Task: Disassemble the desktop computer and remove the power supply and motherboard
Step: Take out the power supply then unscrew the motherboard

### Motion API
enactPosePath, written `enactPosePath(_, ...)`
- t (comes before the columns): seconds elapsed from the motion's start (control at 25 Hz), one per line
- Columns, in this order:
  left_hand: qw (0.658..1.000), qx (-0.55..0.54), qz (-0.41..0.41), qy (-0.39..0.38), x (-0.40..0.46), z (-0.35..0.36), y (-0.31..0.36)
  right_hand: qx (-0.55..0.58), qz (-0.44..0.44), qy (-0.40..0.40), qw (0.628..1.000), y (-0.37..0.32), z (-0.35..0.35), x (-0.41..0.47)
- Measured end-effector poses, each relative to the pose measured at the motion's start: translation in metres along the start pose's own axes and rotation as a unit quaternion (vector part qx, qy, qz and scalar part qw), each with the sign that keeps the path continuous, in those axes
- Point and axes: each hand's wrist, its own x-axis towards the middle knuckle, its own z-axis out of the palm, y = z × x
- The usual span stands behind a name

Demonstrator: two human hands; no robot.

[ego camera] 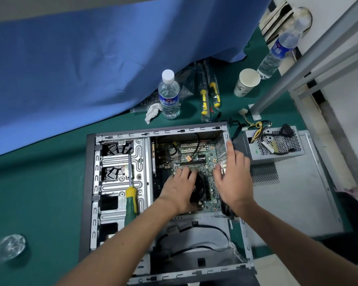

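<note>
An open computer case [120,141] lies flat on the green table [39,193]. Both hands reach inside: the left hand [180,188] rests on the motherboard [194,153] beside the black fan [199,188], fingers spread, while the right hand [234,178] touches its right edge. The power supply [277,145] sits outside on a grey panel [298,193]. A green-handled screwdriver [130,199] lies on the drive cage.

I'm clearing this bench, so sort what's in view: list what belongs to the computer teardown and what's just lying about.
Belongs to the job:
computer case
motherboard
power supply, already out, beside the case
green-handled screwdriver, lying on the drive cage
left hand and right hand, both on the motherboard

Lying about:
two water bottles
paper cup
crumpled tissue
packaged yellow screwdrivers
</note>
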Motion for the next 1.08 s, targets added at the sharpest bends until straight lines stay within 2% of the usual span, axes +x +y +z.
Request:
enactPosePath(0.12,0.996,0.059,0.002,0.067,0.004,0.009,0.008,-0.006,-0.004,-0.002,1.000,0.000,0.000,0.000)
enactPosePath(0.28,0.996,0.039,-0.029,0.076,0.004,0.008,0.015,-0.001,-0.001,-0.001,1.000,-0.002,-0.002,-0.001)
enactPosePath(0.48,0.993,0.058,-0.018,0.104,-0.008,0.015,0.020,-0.011,-0.006,-0.006,1.000,0.000,-0.001,0.001)
enactPosePath(0.8,0.997,0.054,-0.038,0.039,-0.012,0.004,-0.004,-0.005,-0.009,-0.001,1.000,-0.001,-0.001,0.000)
enactPosePath(0.96,0.995,-0.020,-0.037,0.093,0.018,-0.025,0.012,-0.002,-0.009,0.005,1.000,0.000,0.000,0.000)
enactPosePath(1.08,0.998,-0.045,-0.038,0.030,0.043,-0.036,0.022,-0.008,-0.011,0.006,1.000,-0.001,-0.001,0.000)
